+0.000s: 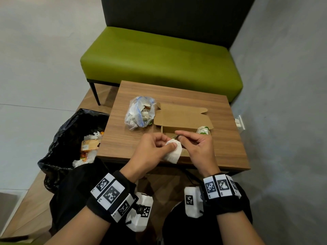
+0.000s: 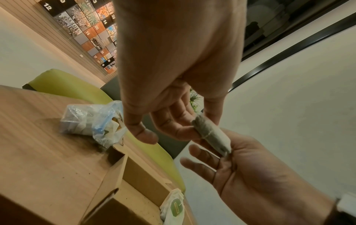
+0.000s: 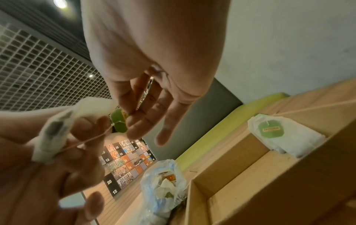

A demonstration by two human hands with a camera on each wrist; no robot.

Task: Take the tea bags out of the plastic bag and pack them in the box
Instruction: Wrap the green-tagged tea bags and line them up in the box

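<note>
My left hand (image 1: 169, 146) pinches a white tea bag (image 1: 174, 152) above the table's front edge, just in front of the open cardboard box (image 1: 184, 117). My right hand (image 1: 178, 137) pinches that bag's green tag (image 3: 119, 122), and a thin string (image 3: 90, 139) runs from the tag to the tea bag (image 3: 55, 134). In the left wrist view the tea bag (image 2: 210, 134) shows edge-on between the fingers. Another tea bag (image 1: 203, 132) with a green tag lies in the box's right end. The clear plastic bag (image 1: 139, 114) with more tea bags lies left of the box.
The small wooden table (image 1: 221, 147) stands in front of a green bench (image 1: 159, 57). A black bin bag (image 1: 70, 138) with rubbish is open at the table's left side. A grey wall (image 1: 283, 103) runs close on the right.
</note>
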